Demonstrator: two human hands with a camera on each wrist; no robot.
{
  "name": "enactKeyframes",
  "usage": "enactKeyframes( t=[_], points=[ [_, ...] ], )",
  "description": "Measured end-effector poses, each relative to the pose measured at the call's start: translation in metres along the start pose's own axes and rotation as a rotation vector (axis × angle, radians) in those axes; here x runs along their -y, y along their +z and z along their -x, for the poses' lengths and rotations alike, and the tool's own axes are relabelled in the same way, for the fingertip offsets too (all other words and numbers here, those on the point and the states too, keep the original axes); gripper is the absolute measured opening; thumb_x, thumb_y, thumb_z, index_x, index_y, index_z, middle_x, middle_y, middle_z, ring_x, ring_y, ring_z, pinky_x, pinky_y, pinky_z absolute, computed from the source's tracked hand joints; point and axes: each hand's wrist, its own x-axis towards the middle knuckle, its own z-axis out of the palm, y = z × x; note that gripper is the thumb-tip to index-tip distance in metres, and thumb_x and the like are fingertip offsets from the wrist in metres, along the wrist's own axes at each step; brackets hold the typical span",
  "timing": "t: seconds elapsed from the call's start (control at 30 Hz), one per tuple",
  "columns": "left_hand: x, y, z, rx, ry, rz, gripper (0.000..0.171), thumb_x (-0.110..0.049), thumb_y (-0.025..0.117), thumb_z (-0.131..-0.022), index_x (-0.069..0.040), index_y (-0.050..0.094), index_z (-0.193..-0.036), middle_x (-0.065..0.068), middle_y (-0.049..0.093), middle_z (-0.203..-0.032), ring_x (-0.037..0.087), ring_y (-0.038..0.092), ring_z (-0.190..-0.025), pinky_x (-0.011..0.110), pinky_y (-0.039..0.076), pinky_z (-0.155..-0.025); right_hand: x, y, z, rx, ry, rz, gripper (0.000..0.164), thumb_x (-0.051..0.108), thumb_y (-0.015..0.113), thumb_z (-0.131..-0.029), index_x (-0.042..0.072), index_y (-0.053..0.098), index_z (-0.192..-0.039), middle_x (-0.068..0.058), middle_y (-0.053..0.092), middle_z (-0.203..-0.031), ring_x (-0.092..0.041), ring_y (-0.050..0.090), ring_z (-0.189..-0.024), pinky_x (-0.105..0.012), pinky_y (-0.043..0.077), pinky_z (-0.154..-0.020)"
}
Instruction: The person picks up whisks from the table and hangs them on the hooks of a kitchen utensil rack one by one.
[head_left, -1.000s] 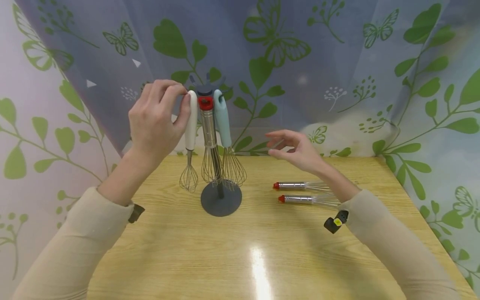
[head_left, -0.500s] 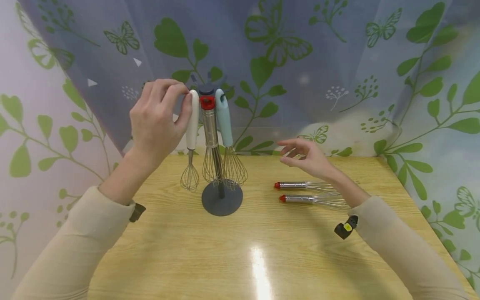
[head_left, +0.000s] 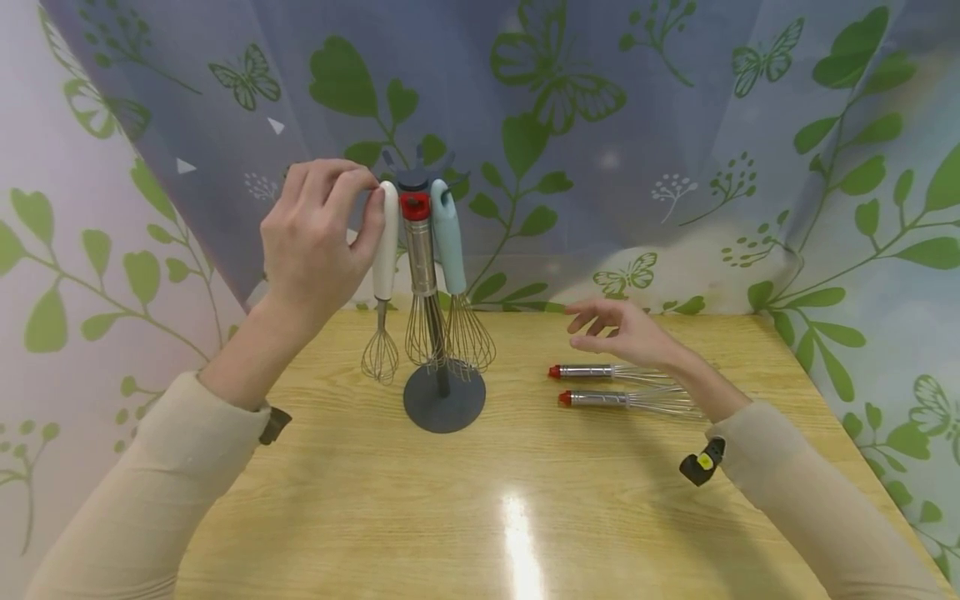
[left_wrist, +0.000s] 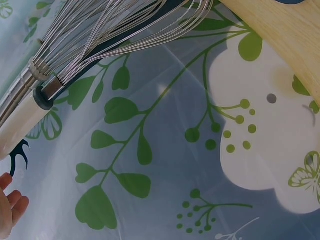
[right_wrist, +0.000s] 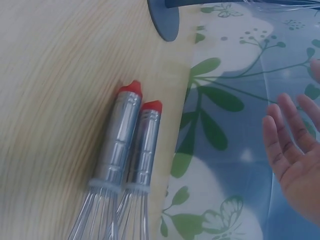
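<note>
My left hand (head_left: 318, 229) pinches the top of a white-handled whisk (head_left: 384, 242) at the left side of a dark utensil stand (head_left: 444, 404). A steel whisk with a red cap (head_left: 420, 250) hangs beside it, then a light blue-handled whisk (head_left: 448, 237). In the left wrist view the white handle (left_wrist: 25, 120) shows, while most of the hand is out of frame. My right hand (head_left: 626, 332) hovers with loosely bent fingers, holding nothing. It is nearest two red-tipped steel whisks, a rear one (head_left: 587, 371) and a front one (head_left: 596, 399), lying on the table.
The wooden table (head_left: 420, 517) runs back to a patterned curtain (head_left: 637, 125), which also hangs along both sides. Bare hooks fan out at the top of the stand (head_left: 412, 171). A light reflection lies on the table's front part.
My right hand has moved right, away from the stand, and lower toward the lying whisks. My left hand stays at the white-handled whisk.
</note>
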Motion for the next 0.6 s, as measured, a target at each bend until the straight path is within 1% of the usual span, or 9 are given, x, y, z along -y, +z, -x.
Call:
enactKeyframes(
  t=[0.1, 0.23, 0.33, 0.43, 0.6],
  points=[
    [0.000, 0.000, 0.000, 0.001, -0.001, -0.003, 0.026, -0.021, 0.057, -0.107, 0.000, 0.070, -0.102, 0.019, 0.073, -0.107, 0.040, 0.066, -0.099, 0.053, 0.058, -0.068, -0.004, -0.001, 0.002, 0.028, 0.009, 0.014, 0.050, 0.021, 0.073, -0.099, 0.010, 0.060, -0.146, -0.015, 0.072, -0.123, -0.020, 0.068, -0.102, -0.033, 0.061, -0.085],
    [0.000, 0.000, 0.000, 0.001, -0.001, -0.005, 0.026, -0.021, 0.057, -0.107, 0.000, 0.071, -0.103, 0.019, 0.073, -0.107, 0.040, 0.066, -0.100, 0.053, 0.058, -0.067, -0.010, -0.002, 0.004, 0.075, 0.015, 0.046, 0.054, 0.023, 0.075, -0.098, 0.011, 0.059, -0.148, -0.014, 0.072, -0.123, -0.022, 0.069, -0.104, -0.032, 0.060, -0.088],
    [0.000, -0.001, 0.000, 0.001, 0.001, -0.007, 0.026, -0.021, 0.057, -0.107, 0.000, 0.071, -0.103, 0.018, 0.073, -0.107, 0.040, 0.066, -0.099, 0.052, 0.058, -0.067, -0.016, -0.002, 0.004, 0.105, 0.017, 0.074, 0.054, 0.025, 0.077, -0.097, 0.013, 0.061, -0.146, -0.012, 0.073, -0.121, -0.023, 0.070, -0.105, -0.032, 0.060, -0.090],
    [-0.001, -0.001, 0.000, 0.000, 0.004, -0.009, 0.026, -0.021, 0.057, -0.107, 0.000, 0.071, -0.103, 0.019, 0.073, -0.107, 0.040, 0.066, -0.099, 0.052, 0.058, -0.067, -0.021, -0.001, 0.005, 0.116, 0.006, 0.090, 0.050, 0.024, 0.078, -0.096, 0.012, 0.064, -0.142, -0.010, 0.074, -0.116, -0.022, 0.071, -0.104, -0.032, 0.061, -0.087],
    [0.000, 0.000, 0.000, -0.001, 0.007, -0.008, 0.026, -0.021, 0.057, -0.107, 0.000, 0.071, -0.103, 0.019, 0.073, -0.107, 0.040, 0.066, -0.099, 0.052, 0.058, -0.067, -0.028, 0.002, 0.006, 0.127, -0.020, 0.115, 0.044, 0.022, 0.079, -0.094, 0.010, 0.069, -0.135, -0.008, 0.076, -0.110, -0.019, 0.073, -0.095, -0.029, 0.062, -0.080]
  ],
)
